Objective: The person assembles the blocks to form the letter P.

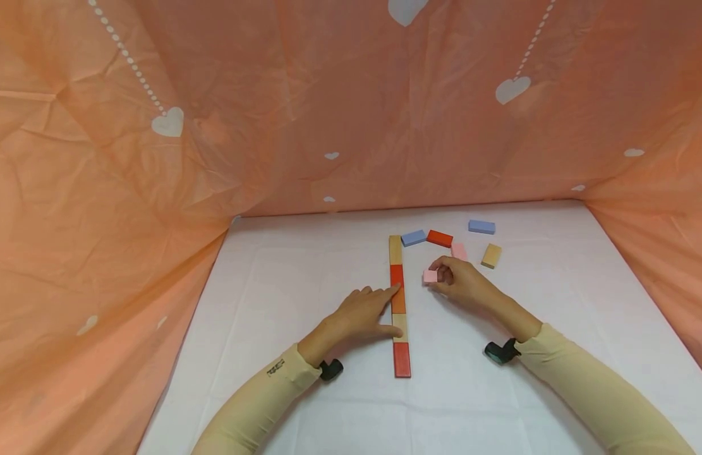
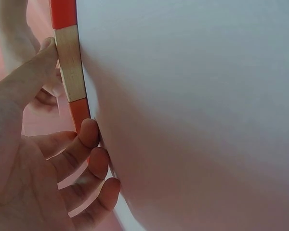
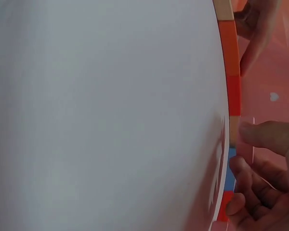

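A straight row of wooden blocks runs away from the person. From the near end it goes red (image 1: 402, 361), plain wood (image 1: 400, 322), orange (image 1: 399, 303), red (image 1: 397, 273) and plain wood (image 1: 395, 249). My left hand (image 1: 356, 314) lies against the row's left side, index fingertip on the red and orange stretch, thumb at the nearer plain block; its fingers are spread. Just right of the row, my right hand (image 1: 464, 281) pinches a pink block (image 1: 430, 277) between thumb and fingers. In the right wrist view this pink block (image 3: 245, 140) overlaps the row's far end.
From the row's far end, a blue block (image 1: 413, 238), a red block (image 1: 440, 238) and another pink block (image 1: 459, 251) bend off rightward. Farther right lie a plain wood block (image 1: 491, 256) and a blue block (image 1: 481, 227). An orange curtain (image 1: 351, 126) surrounds the white table (image 1: 294, 265).
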Demonstrator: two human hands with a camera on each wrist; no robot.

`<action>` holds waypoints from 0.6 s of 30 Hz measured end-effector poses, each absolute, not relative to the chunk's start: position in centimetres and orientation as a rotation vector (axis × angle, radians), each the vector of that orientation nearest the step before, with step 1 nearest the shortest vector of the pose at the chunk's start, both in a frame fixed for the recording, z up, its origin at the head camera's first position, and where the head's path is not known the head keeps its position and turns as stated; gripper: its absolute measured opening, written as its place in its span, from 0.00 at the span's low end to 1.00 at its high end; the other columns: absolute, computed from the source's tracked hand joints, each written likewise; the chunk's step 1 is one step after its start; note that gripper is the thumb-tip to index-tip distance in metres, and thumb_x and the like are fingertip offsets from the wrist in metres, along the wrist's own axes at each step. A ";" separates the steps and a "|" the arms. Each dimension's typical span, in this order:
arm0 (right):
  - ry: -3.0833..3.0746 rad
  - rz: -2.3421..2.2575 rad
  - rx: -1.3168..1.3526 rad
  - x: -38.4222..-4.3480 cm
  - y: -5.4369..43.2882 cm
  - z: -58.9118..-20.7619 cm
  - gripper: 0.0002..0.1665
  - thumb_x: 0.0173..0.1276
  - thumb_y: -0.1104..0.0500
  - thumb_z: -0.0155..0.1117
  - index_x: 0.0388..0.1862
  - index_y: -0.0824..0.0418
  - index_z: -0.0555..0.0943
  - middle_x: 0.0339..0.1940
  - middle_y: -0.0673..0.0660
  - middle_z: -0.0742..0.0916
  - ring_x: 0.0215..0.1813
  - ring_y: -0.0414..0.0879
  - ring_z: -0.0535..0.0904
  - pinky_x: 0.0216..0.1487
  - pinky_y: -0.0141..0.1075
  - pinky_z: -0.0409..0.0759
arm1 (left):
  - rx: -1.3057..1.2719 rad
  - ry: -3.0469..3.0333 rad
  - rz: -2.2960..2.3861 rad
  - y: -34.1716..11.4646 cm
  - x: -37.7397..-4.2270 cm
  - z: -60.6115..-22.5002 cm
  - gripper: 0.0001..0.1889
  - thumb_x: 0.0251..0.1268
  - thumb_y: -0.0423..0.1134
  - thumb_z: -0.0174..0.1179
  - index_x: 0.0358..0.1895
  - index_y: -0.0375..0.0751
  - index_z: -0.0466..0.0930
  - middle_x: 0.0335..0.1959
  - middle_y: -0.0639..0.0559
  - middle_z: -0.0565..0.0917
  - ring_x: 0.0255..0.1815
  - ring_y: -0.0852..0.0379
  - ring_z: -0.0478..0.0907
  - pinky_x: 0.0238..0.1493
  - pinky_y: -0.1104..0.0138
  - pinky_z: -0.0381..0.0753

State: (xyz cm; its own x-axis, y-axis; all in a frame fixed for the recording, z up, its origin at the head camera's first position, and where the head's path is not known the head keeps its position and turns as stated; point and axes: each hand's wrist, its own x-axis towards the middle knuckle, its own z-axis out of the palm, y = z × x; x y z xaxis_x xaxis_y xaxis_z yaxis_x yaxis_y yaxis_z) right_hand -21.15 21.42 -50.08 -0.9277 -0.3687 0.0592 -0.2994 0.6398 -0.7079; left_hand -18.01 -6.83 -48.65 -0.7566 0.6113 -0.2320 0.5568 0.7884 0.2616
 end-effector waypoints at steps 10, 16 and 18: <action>2.722 -1.122 -0.602 -21.4 19.8 -50.3 0.16 0.69 0.61 0.78 0.53 0.62 0.84 0.34 0.50 0.82 0.37 0.46 0.76 0.39 0.35 0.77 | 0.899 2.673 0.263 -6.9 -18.0 -48.5 0.54 0.66 0.70 0.69 0.87 0.49 0.57 0.75 0.49 0.79 0.66 0.48 0.77 0.68 0.54 0.75; 2.718 -1.095 -0.624 -21.6 19.0 -50.2 0.17 0.69 0.61 0.79 0.52 0.62 0.84 0.34 0.51 0.82 0.37 0.45 0.76 0.40 0.35 0.77 | 0.906 2.675 0.254 -6.9 -18.0 -48.5 0.53 0.66 0.70 0.68 0.87 0.49 0.57 0.73 0.49 0.80 0.65 0.49 0.77 0.67 0.55 0.76; 2.712 -1.095 -0.624 -21.6 18.8 -50.1 0.16 0.69 0.61 0.78 0.52 0.62 0.84 0.34 0.51 0.82 0.37 0.46 0.76 0.40 0.35 0.77 | 0.909 2.677 0.252 -6.9 -18.0 -48.5 0.54 0.65 0.70 0.68 0.87 0.49 0.58 0.73 0.49 0.80 0.64 0.49 0.77 0.66 0.55 0.76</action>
State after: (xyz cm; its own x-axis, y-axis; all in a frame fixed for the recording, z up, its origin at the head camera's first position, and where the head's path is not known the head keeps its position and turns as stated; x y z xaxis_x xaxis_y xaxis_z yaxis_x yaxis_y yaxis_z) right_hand -21.63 18.82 -50.12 -0.9020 -0.4315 0.0154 -0.3211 0.6467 -0.6918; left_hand -17.97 -6.92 -48.53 -0.7539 0.6170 -0.2258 0.5640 0.7840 0.2594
